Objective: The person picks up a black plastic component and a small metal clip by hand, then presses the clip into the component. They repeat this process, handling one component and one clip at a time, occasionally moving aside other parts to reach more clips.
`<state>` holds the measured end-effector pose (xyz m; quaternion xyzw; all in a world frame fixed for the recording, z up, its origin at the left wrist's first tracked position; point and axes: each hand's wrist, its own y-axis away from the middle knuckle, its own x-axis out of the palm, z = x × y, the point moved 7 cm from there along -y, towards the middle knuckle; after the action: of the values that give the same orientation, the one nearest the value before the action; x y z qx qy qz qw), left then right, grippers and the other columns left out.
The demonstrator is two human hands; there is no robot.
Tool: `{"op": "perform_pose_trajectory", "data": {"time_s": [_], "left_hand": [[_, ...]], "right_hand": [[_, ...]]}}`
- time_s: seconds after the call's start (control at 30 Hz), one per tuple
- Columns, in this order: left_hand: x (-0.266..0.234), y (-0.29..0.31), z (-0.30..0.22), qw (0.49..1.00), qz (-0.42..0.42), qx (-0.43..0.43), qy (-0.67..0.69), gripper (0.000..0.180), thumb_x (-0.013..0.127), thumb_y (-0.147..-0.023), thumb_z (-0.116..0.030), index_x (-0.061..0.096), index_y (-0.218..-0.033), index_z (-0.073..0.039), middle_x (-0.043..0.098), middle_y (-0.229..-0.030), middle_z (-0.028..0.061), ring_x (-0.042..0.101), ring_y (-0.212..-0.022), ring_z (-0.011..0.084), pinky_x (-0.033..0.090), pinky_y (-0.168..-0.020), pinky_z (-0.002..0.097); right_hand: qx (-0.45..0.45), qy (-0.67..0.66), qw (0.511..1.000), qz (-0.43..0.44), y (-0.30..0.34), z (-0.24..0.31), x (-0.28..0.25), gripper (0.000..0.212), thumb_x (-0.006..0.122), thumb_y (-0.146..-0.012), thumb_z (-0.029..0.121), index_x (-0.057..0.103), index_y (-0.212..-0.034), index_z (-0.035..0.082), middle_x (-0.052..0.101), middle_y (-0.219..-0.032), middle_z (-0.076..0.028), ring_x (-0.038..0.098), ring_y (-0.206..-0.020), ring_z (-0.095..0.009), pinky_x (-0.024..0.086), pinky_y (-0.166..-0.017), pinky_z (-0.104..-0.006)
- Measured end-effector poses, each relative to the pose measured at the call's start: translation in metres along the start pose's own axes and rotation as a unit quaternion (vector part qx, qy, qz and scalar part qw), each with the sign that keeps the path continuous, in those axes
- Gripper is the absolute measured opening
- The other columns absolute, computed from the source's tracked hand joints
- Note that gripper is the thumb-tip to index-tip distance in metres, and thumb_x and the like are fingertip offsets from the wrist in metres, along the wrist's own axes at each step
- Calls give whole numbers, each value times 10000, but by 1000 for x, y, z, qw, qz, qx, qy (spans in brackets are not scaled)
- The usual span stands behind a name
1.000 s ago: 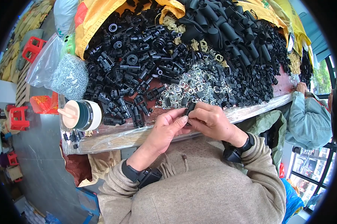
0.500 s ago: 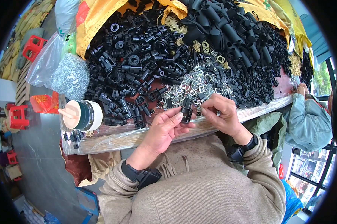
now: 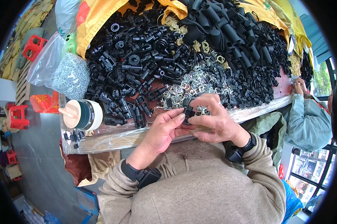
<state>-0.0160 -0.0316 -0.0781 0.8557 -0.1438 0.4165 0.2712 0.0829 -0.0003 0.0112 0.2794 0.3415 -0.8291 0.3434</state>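
Observation:
Over the near edge of the table, my left hand [image 3: 164,128] pinches a small black plastic fitting [image 3: 189,112] between thumb and fingers. My right hand [image 3: 217,121] closes on the same fitting from the other side, thumb and forefinger against it. Whether a smaller piece sits under the right fingertips is hidden. Just beyond the hands lies a heap of silvery metal clips [image 3: 181,89] mixed with small black pieces. A large pile of black plastic fittings [image 3: 133,71] spreads to the left of it.
Black tubes [image 3: 228,33] and small black parts [image 3: 254,82] are heaped at the far right. A cream lidded cup [image 3: 80,115] and a bag of small metal parts [image 3: 71,76] stand at left. Another person's hand [image 3: 299,86] is at the table's right end.
My right hand has moved left and closed on the fitting beside my left hand, turning more of its back upward. The left hand has barely moved. The other person's hands have shifted slightly.

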Motion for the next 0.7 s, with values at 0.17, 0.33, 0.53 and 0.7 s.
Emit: {"op": "perform_pose_trajectory", "data": {"time_s": [0.17, 0.33, 0.53, 0.7], "left_hand": [[-3, 0, 2, 1000, -6, -1, 5, 273, 465, -870, -146, 466, -1100, 1, 569, -949, 89, 591, -815, 164, 503, -714, 268], [-4, -1, 3, 1000, -12, -7, 7, 275, 469, -869, -153, 465, -1098, -2, 569, -942, 89, 591, -816, 167, 504, -717, 272], [0, -1, 1, 1000, -5, 0, 5, 272, 469, -868, -157, 466, -1093, -2, 570, -944, 93, 597, -820, 182, 505, -713, 273], [-2, -2, 2, 1000, -10, -2, -2, 274, 468, -869, -158, 462, -1094, -2, 570, -943, 96, 600, -821, 193, 506, -709, 274]], "right_hand": [[0, 66, 997, 39, 1, -1, 12, 400, 713, -542, 177, 579, -912, 104, 442, -1101, -112, 409, -985, -295, 326, -810, -406], [-2, 77, 996, 42, 0, 0, 12, 419, 713, -541, 187, 559, -920, 100, 448, -1100, -112, 412, -978, -296, 327, -809, -408], [2, 30, 999, 28, 1, -4, 8, 411, 711, -548, 190, 558, -915, 89, 455, -1091, -113, 413, -980, -298, 327, -807, -409], [-3, 30, 999, 33, 1, -3, 8, 403, 709, -552, 192, 562, -911, 81, 457, -1089, -112, 417, -984, -298, 327, -808, -408]]}}
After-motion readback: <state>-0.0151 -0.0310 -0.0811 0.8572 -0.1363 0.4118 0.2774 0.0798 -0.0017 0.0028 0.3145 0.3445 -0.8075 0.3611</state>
